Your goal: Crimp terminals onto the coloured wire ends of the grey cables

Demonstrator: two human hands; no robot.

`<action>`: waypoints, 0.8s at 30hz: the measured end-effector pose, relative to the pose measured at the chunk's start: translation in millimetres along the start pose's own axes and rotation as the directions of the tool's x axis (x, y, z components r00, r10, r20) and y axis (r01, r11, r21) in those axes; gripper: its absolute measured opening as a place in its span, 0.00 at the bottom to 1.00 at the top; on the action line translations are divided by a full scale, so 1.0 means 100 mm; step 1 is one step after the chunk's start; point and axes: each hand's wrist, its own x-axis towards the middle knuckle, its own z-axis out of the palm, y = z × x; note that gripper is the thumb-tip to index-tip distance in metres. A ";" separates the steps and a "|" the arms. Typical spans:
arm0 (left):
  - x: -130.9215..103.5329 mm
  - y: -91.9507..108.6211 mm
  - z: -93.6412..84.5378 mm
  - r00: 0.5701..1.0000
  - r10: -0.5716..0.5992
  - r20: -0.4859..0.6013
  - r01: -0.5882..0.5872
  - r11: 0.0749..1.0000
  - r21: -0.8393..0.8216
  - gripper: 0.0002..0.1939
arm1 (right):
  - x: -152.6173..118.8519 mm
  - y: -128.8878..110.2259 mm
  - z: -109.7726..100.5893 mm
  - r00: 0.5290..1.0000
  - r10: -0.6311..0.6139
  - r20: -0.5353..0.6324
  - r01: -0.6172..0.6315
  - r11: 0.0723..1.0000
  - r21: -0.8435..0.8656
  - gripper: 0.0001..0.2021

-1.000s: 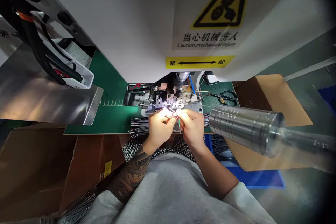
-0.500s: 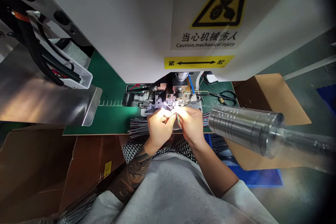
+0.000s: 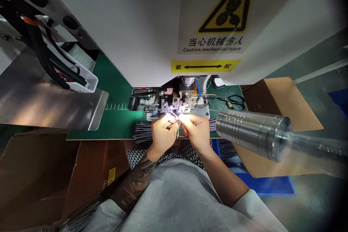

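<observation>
Just in front of the metal working head of a machine (image 3: 185, 98), both hands meet under a bright light. My left hand (image 3: 164, 134) is closed in a pinch on thin wires (image 3: 178, 129), one of them green, that hang down between the hands. My right hand (image 3: 198, 130) pinches the same wires close to their upper ends, its fingertips near those of my left hand. The wire tips by the machine are partly lost in glare. A bundle of dark, red and white wires (image 3: 143, 131) lies on the green table beside my left hand.
Scissors (image 3: 234, 102) rest on the green table (image 3: 116, 123) at the right. A metal cylinder (image 3: 252, 134) juts in from the right, near my right hand. The white machine housing (image 3: 146, 25) hangs above. Cardboard boxes (image 3: 293, 105) and a blue tray (image 3: 266, 185) are at the right.
Both hands have drawn slightly back from the machine head. The hanging wires have swung left. The view has shifted a little.
</observation>
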 end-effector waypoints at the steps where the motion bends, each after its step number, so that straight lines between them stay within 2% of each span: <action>1: 0.00 0.02 -0.02 0.999 0.032 0.004 -0.032 0.999 0.006 0.10 | -0.02 0.02 -0.01 1.000 -0.009 0.004 0.009 1.000 -0.023 0.29; 5: 0.00 0.06 -0.09 0.991 0.137 -0.003 -0.137 0.991 -0.002 0.09 | -0.09 0.07 -0.05 0.999 -0.015 0.037 0.018 0.996 -0.085 0.27; 10: -0.04 0.08 -0.14 0.981 0.196 0.002 -0.196 0.980 -0.038 0.09 | -0.12 0.04 -0.03 0.998 -0.035 0.050 0.037 0.999 -0.033 0.25; 14: -0.10 0.08 -0.21 0.982 0.185 -0.034 -0.187 0.980 -0.064 0.07 | -0.10 0.01 -0.04 0.988 -0.154 0.026 0.156 0.978 -0.141 0.18; 17: -0.14 0.08 -0.29 0.985 0.163 -0.062 -0.166 0.984 -0.064 0.05 | -0.08 0.00 -0.08 0.973 -0.223 0.062 0.231 0.952 -0.202 0.16; 20: -0.17 0.10 -0.33 0.987 0.156 -0.046 -0.159 0.985 -0.070 0.06 | -0.07 0.02 -0.10 0.969 -0.234 0.075 0.244 0.955 -0.169 0.11; 24: -0.20 0.14 -0.31 0.985 0.170 -0.035 -0.173 0.981 -0.086 0.07 | -0.08 0.05 -0.08 0.980 -0.197 -0.003 0.197 0.978 -0.065 0.09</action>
